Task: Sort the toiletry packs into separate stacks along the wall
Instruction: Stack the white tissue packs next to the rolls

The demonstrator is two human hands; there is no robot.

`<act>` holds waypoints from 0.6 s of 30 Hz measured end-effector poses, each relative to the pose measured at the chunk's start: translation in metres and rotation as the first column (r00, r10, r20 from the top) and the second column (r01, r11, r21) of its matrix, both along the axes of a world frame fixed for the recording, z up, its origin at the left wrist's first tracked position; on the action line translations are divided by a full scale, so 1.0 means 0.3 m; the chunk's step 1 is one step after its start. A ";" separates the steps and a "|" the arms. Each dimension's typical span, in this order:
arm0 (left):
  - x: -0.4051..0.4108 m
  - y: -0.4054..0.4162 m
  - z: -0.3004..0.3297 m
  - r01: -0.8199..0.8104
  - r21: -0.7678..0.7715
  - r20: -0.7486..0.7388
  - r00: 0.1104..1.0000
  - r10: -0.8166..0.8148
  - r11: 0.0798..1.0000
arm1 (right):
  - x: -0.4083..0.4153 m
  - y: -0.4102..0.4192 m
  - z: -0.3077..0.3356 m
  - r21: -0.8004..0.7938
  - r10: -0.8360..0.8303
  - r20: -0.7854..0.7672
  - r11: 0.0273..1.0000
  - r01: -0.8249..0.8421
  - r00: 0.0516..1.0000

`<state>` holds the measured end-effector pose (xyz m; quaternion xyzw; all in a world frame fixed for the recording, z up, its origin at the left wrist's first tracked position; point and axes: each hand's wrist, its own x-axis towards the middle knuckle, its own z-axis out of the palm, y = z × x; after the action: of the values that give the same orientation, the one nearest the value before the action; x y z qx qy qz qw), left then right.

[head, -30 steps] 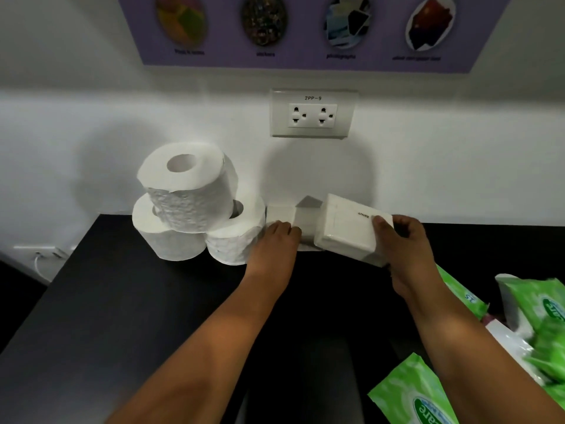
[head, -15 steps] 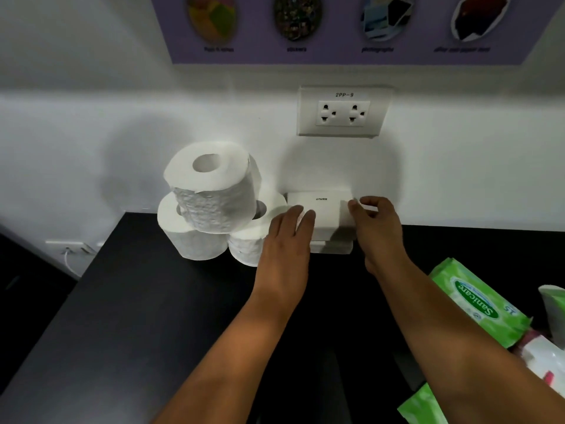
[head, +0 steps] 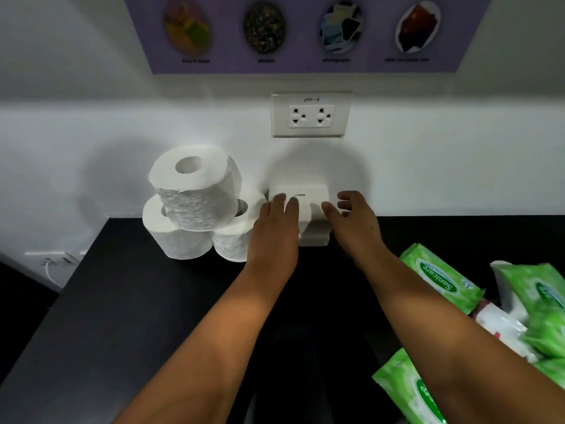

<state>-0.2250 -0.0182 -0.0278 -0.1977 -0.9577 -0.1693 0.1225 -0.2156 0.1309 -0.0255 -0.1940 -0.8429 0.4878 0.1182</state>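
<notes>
Two white tissue packs (head: 307, 206) lie stacked against the white wall on the black counter (head: 122, 301). My left hand (head: 275, 231) rests with straight fingers on the top pack's left side. My right hand (head: 351, 221) hovers at the stack's right side, fingers loosely spread and holding nothing. Left of the stack, three white toilet rolls (head: 195, 197) form a small pyramid by the wall. Green wet-wipe packs (head: 440, 280) lie jumbled at the right.
A double power socket (head: 311, 114) sits on the wall above the stack, under a purple poster (head: 305, 32). More green packs and a white pack (head: 504, 328) crowd the counter's right edge. Another green pack (head: 409, 393) lies near the front right.
My right hand set its white pack on top of the other one by the wall and let go. My left hand moved from the lower pack onto the top one.
</notes>
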 end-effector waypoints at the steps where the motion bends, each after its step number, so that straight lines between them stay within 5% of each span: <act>1: 0.017 0.011 0.011 0.004 0.006 -0.026 1.000 -0.004 1.000 | 0.022 0.007 0.019 0.012 0.002 -0.006 1.000 -0.002 1.000; 18: 0.390 0.458 0.151 0.229 0.103 0.043 0.971 -0.234 0.968 | 0.642 0.483 0.255 0.208 -0.091 -0.008 0.974 0.091 0.996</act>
<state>-0.1079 0.1193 0.0177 -0.2974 -0.9216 -0.2344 0.0851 -0.0230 0.2758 0.0510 -0.2194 -0.8797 0.3907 0.1594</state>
